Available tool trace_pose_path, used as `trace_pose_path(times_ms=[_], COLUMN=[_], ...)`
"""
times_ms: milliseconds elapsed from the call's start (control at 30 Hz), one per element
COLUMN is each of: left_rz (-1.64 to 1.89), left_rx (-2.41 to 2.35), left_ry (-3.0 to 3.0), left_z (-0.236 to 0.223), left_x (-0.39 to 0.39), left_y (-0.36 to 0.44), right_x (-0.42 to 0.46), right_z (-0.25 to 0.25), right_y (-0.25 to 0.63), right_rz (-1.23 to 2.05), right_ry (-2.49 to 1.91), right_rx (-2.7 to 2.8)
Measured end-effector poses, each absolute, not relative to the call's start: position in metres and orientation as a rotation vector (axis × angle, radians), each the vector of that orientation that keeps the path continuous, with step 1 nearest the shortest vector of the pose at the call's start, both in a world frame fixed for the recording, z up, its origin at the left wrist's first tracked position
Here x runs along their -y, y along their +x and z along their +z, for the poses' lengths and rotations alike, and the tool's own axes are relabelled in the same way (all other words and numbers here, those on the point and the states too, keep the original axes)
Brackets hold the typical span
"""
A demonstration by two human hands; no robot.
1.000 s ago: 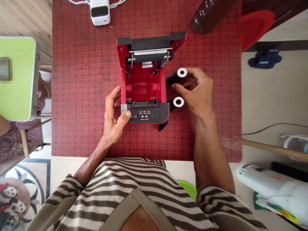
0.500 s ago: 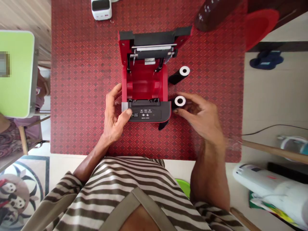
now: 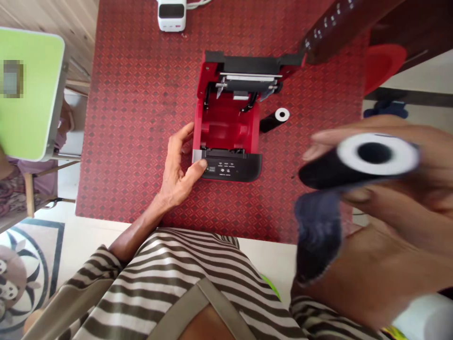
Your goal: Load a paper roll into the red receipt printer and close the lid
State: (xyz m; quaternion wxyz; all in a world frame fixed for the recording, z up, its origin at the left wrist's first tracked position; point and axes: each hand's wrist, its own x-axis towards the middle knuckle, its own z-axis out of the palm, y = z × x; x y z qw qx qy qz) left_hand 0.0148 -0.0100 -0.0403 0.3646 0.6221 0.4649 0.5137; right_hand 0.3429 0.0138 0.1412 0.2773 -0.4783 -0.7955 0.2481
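Note:
A red and black receipt printer [image 3: 231, 132] stands on the table with its lid raised and its red paper bay bare. My left hand [image 3: 177, 174] grips its front left corner, thumb on the black button panel and fingers along the side. Close to the camera, my right hand [image 3: 392, 208] holds a black paper roll [image 3: 320, 166] between fingers and thumb. Its white end with a dark core hole faces up, and a loose dark tail hangs below. A second black roll [image 3: 272, 123] lies on the table just right of the printer.
A red patterned table [image 3: 134, 118] carries a small white device [image 3: 171, 16] with a cable at the far edge. A dark brown bottle-like object [image 3: 329, 30] lies at the back right beside a red round item [image 3: 385, 66]. Off to the left is a green-topped table [image 3: 31, 123].
My right hand has lifted the nearer roll off the table, bringing it up and right toward the camera. The left hand keeps its hold on the printer. The view has shifted slightly.

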Motion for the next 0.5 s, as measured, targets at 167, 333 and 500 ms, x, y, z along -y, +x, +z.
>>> trace_pose_path(times_ms=[167, 333, 500], left_rz=[1.355, 1.321, 1.307], left_rx=[-1.216, -1.229, -1.222], left_ry=[1.625, 1.635, 1.587], left_z=[-0.038, -0.034, -0.031], left_x=[0.01, 0.013, 0.016], left_y=[0.02, 0.021, 0.025], right_x=[-0.061, -0.066, -0.065], right_z=[0.127, 0.106, 0.107], right_y=[0.298, 0.259, 0.245], right_rz=[0.367, 0.292, 0.244], right_ry=[-1.042, -1.269, -1.37], right_rx=[2.479, 2.571, 2.608])
